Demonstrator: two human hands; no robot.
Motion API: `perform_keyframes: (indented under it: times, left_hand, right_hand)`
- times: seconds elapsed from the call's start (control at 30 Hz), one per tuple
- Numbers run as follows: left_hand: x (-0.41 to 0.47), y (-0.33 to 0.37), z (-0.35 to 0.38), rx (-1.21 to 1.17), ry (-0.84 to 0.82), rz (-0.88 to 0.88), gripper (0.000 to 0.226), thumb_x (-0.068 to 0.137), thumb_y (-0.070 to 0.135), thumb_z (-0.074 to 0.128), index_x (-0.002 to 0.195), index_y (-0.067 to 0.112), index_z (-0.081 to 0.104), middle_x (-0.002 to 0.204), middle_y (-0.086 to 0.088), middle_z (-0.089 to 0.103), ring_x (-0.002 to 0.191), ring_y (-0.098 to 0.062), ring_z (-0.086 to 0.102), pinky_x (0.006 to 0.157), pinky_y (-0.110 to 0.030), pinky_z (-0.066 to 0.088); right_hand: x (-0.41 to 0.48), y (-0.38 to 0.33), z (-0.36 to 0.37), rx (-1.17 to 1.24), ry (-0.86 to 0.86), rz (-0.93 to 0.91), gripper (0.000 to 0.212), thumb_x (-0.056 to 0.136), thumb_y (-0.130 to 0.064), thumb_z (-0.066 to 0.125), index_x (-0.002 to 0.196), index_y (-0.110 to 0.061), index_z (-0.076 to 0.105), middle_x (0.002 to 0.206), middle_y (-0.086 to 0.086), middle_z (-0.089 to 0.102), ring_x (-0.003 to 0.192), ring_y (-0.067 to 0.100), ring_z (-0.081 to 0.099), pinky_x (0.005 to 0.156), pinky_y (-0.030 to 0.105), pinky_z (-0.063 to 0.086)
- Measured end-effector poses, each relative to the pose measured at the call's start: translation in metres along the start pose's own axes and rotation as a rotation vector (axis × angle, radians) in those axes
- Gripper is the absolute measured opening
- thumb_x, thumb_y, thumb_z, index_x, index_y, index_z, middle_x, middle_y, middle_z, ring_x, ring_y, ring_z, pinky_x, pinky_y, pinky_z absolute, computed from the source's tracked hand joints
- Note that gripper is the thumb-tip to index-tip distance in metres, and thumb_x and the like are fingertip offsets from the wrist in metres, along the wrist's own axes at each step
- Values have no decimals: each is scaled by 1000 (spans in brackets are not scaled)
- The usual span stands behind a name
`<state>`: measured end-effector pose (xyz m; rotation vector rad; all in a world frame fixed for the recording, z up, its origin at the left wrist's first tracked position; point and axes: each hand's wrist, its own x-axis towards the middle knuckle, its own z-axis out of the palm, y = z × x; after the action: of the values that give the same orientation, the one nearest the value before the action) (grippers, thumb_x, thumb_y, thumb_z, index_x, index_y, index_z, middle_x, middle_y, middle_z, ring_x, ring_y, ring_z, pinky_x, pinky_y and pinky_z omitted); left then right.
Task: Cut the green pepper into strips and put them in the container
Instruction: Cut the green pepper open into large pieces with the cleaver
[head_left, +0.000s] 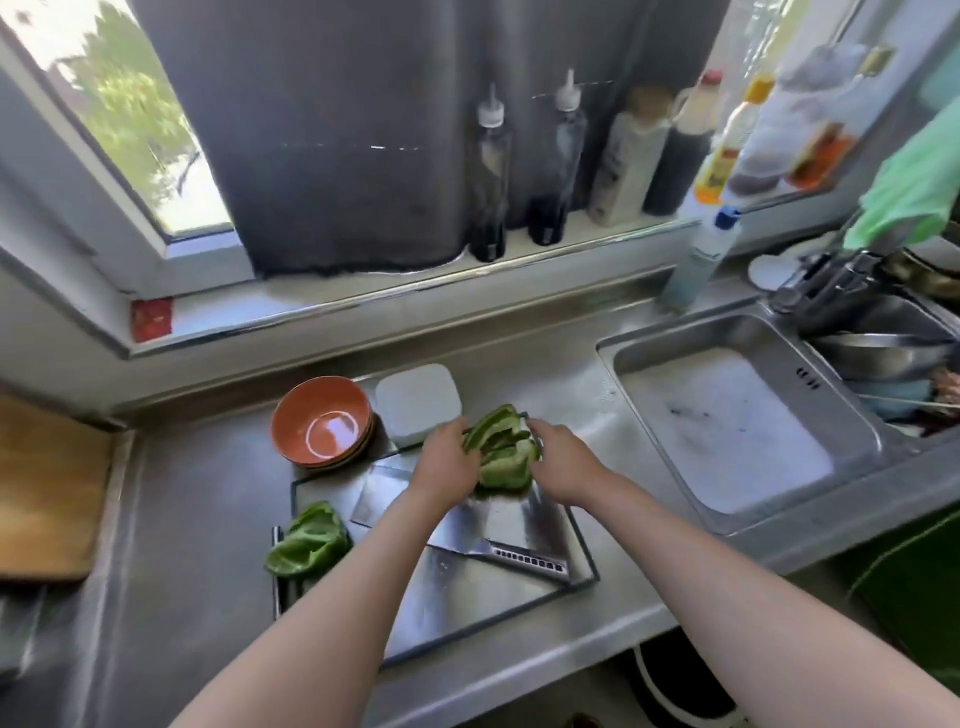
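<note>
Green pepper pieces (501, 452) gripped between left hand (449, 457) and right hand (558, 457) at steel board's (467, 597) far edge; best kept squeezed while lifting to white container (418, 402).

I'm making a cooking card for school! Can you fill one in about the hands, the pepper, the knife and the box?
left hand: grips the cut pepper on its left side
right hand: grips its right side
cut pepper: between both hands, over the metal board's far end
other pepper piece: lies at the board's left edge
cleaver: flat on the board, nobody holding it
white container: behind the board, beside the orange bowls
</note>
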<state>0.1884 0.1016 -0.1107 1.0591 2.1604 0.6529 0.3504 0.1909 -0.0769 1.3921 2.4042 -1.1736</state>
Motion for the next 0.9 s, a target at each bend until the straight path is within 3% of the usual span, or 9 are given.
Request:
perform_keyframes:
  times: [0.13,0.27,0.37,0.47,0.57,0.7,0.8,0.9]
  left_hand:
    - [2,7,-13,-76,-136,-10,45,92,5,55,136,10,48,132,-12,60,122,-29,55,103,-33,43]
    - [9,5,-10,-63,-197,-28,65,97,20,60,153,10,29,149,-9,46,136,-26,45,108,-28,34]
    - [9,1,-10,-93,-118,-43,55,95,19,63,146,9,44,129,-11,61,118,-26,58,94,-25,44]
    - [-5,-5,-19,-151,-1,-87,33,94,10,62,127,11,64,104,-8,71,88,-17,62,70,-17,39]
    - [-23,-22,-32,-116,74,-113,31,94,8,61,124,13,67,112,-4,71,89,-13,60,69,-15,35]
    - [-46,-49,-46,-73,171,-206,32,94,2,52,117,14,71,111,-3,71,104,-22,63,72,-20,34]
    - [-59,-63,-49,-105,205,-252,33,96,4,50,117,18,71,111,0,72,101,-19,63,76,-21,38]
    - [-69,-69,-51,-98,239,-236,33,95,3,50,119,14,70,111,-1,72,100,-18,63,78,-21,39]
  right_hand:
    - [15,-3,18,57,2,88,74,92,-7,55,158,-14,23,144,16,51,129,34,51,102,31,42]
    - [25,1,27,136,54,126,65,90,-2,52,152,-11,39,144,12,53,128,30,52,96,22,39]
    - [29,-4,28,172,63,79,51,96,-11,55,147,-12,49,147,8,52,133,25,50,103,23,36]
    - [30,-17,29,214,38,-2,40,97,-20,60,136,-19,62,136,-2,63,117,22,62,97,25,45]
    - [31,-33,33,238,-17,-89,36,94,-23,65,130,-24,67,129,-6,67,111,19,65,96,26,47]
    - [22,-46,40,216,-151,-159,50,90,-4,57,139,-16,59,137,1,62,117,14,61,96,18,41]
    - [9,-44,49,54,-226,-232,54,88,-12,66,140,-20,56,134,3,61,100,11,60,83,13,40]
    - [-3,-28,66,-222,-335,-212,104,69,-37,85,152,-26,25,142,8,45,117,24,57,95,30,48]
